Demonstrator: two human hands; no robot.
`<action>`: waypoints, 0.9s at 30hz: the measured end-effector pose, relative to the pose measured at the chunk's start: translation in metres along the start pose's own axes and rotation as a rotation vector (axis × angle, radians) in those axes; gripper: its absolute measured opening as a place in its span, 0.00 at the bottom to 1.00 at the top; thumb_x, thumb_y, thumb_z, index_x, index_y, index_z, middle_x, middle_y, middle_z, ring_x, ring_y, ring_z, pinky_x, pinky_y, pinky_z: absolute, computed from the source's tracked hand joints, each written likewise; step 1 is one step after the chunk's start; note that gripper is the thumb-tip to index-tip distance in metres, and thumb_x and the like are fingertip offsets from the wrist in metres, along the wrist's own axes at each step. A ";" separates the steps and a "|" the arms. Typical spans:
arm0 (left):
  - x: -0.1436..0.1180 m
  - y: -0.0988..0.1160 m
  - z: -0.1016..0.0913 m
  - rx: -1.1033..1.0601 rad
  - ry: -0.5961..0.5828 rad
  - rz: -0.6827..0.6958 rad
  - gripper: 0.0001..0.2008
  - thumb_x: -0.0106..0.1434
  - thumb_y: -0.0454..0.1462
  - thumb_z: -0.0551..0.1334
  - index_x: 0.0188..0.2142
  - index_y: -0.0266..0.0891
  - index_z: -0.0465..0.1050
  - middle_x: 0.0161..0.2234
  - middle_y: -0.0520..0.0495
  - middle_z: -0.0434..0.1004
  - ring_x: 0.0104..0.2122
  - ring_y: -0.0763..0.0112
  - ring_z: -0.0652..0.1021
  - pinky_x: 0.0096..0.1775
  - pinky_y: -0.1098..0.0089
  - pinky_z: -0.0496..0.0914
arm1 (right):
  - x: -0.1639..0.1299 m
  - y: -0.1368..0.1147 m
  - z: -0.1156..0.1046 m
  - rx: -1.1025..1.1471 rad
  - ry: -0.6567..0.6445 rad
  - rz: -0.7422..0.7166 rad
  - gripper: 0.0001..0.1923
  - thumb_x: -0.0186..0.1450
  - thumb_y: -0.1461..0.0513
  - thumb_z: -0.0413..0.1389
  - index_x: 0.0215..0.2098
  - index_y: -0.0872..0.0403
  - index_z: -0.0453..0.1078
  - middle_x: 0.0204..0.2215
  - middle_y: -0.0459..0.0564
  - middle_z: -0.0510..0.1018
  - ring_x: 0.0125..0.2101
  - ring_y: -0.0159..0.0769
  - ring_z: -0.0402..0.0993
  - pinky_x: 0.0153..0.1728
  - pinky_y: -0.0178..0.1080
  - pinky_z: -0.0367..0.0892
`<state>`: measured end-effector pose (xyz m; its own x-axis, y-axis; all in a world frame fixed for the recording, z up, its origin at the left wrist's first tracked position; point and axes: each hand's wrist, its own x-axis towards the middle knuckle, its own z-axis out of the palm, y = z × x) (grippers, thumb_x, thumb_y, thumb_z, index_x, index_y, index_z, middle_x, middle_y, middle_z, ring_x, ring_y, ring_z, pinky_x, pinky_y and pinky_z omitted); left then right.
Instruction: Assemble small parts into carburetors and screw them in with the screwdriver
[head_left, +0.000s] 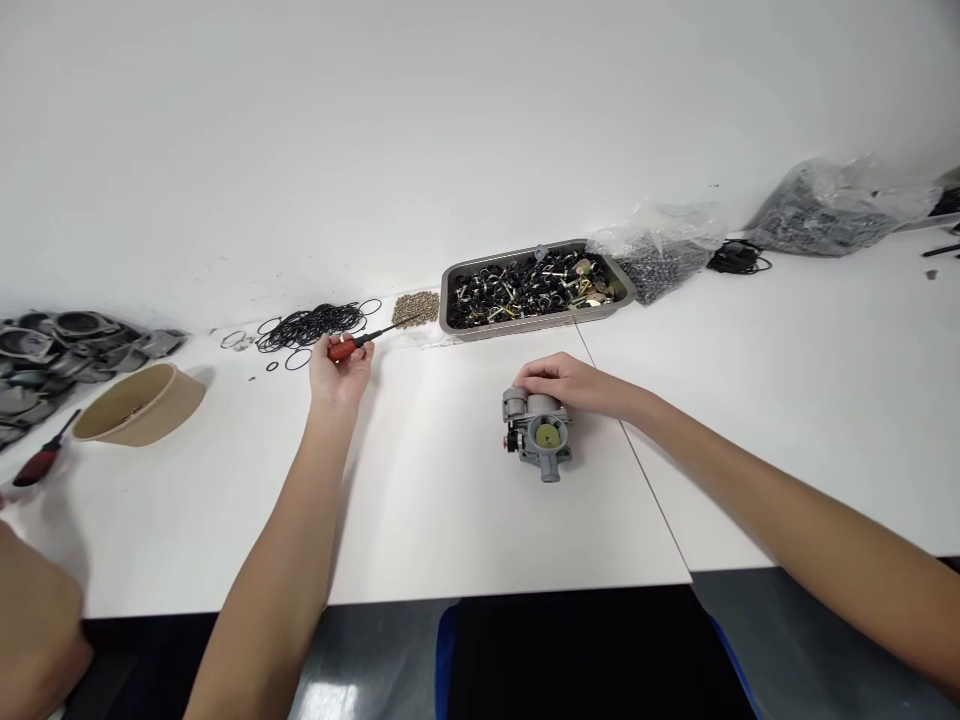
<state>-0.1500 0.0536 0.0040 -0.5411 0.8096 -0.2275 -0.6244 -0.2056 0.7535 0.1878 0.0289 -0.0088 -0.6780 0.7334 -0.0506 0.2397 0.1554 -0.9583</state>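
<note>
On the near side of the metal tray (517, 327), I see the carburetor (546, 432), the right hand (559, 375) clasping its top; left of the tray, the left hand (341, 375) pinches a screwdriver (364, 339).

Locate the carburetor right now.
Head view, just right of centre: the carburetor is at the white table, with the right hand on it, nearer the wearer than the metal parts tray.

Past the open tabletop (427, 470), the tray (517, 326) obstructs.
</note>
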 end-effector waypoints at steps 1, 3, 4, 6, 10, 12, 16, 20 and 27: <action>-0.002 0.002 0.001 -0.003 -0.020 0.008 0.11 0.65 0.37 0.53 0.26 0.40 0.57 0.21 0.55 0.68 0.14 0.81 0.61 0.30 0.73 0.72 | 0.000 0.000 0.000 -0.001 0.001 0.000 0.13 0.65 0.56 0.52 0.35 0.57 0.75 0.36 0.51 0.78 0.36 0.36 0.72 0.38 0.38 0.64; -0.007 0.004 0.006 -0.018 -0.055 0.010 0.11 0.66 0.38 0.53 0.26 0.40 0.57 0.21 0.54 0.69 0.14 0.81 0.61 0.30 0.72 0.72 | 0.000 0.000 0.000 -0.005 0.004 0.006 0.13 0.65 0.57 0.52 0.36 0.57 0.75 0.35 0.51 0.78 0.35 0.36 0.71 0.37 0.37 0.64; -0.010 0.005 0.008 -0.032 -0.069 0.003 0.11 0.66 0.37 0.53 0.26 0.40 0.58 0.22 0.54 0.69 0.15 0.81 0.61 0.30 0.72 0.72 | 0.001 0.001 0.000 -0.005 0.006 0.010 0.13 0.65 0.57 0.52 0.36 0.57 0.75 0.35 0.51 0.78 0.35 0.35 0.71 0.36 0.37 0.64; -0.019 0.005 0.014 -0.060 -0.109 -0.010 0.11 0.66 0.37 0.52 0.26 0.40 0.59 0.22 0.53 0.70 0.15 0.80 0.61 0.29 0.72 0.72 | 0.001 0.002 -0.001 0.007 0.013 0.008 0.12 0.65 0.57 0.53 0.36 0.56 0.75 0.36 0.51 0.78 0.36 0.35 0.72 0.37 0.37 0.65; -0.040 -0.002 0.028 -0.066 -0.210 -0.026 0.11 0.65 0.37 0.54 0.25 0.40 0.60 0.23 0.52 0.70 0.16 0.80 0.63 0.29 0.72 0.73 | 0.001 0.004 0.000 0.062 0.056 -0.007 0.11 0.65 0.57 0.55 0.40 0.55 0.74 0.36 0.51 0.77 0.37 0.35 0.72 0.35 0.36 0.66; -0.050 -0.007 0.034 -0.053 -0.255 -0.062 0.12 0.65 0.37 0.55 0.25 0.39 0.60 0.23 0.52 0.70 0.16 0.81 0.64 0.28 0.73 0.72 | 0.001 0.005 0.001 0.087 0.116 0.008 0.13 0.64 0.56 0.56 0.43 0.54 0.72 0.34 0.50 0.75 0.33 0.33 0.71 0.30 0.35 0.65; -0.067 -0.023 0.041 -0.013 -0.318 -0.152 0.11 0.65 0.36 0.56 0.25 0.38 0.62 0.24 0.51 0.71 0.15 0.81 0.64 0.25 0.74 0.71 | 0.003 0.008 0.003 0.181 0.226 0.016 0.17 0.62 0.55 0.59 0.48 0.53 0.68 0.36 0.48 0.71 0.26 0.28 0.68 0.24 0.33 0.63; -0.080 -0.037 0.045 0.064 -0.356 -0.219 0.13 0.65 0.37 0.56 0.24 0.38 0.63 0.25 0.51 0.71 0.14 0.83 0.61 0.24 0.73 0.71 | 0.005 0.013 0.003 0.235 0.273 0.011 0.20 0.59 0.54 0.63 0.46 0.53 0.68 0.37 0.49 0.71 0.24 0.27 0.68 0.21 0.33 0.63; -0.090 -0.043 0.048 0.174 -0.382 -0.244 0.13 0.65 0.37 0.57 0.23 0.37 0.65 0.25 0.52 0.71 0.13 0.84 0.58 0.25 0.71 0.71 | 0.006 0.013 0.004 0.266 0.316 0.014 0.20 0.55 0.53 0.66 0.41 0.55 0.71 0.31 0.48 0.72 0.23 0.27 0.66 0.19 0.32 0.62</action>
<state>-0.0476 0.0155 0.0216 -0.1250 0.9734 -0.1920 -0.5864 0.0837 0.8057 0.1837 0.0329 -0.0229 -0.4190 0.9079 -0.0148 0.0309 -0.0020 -0.9995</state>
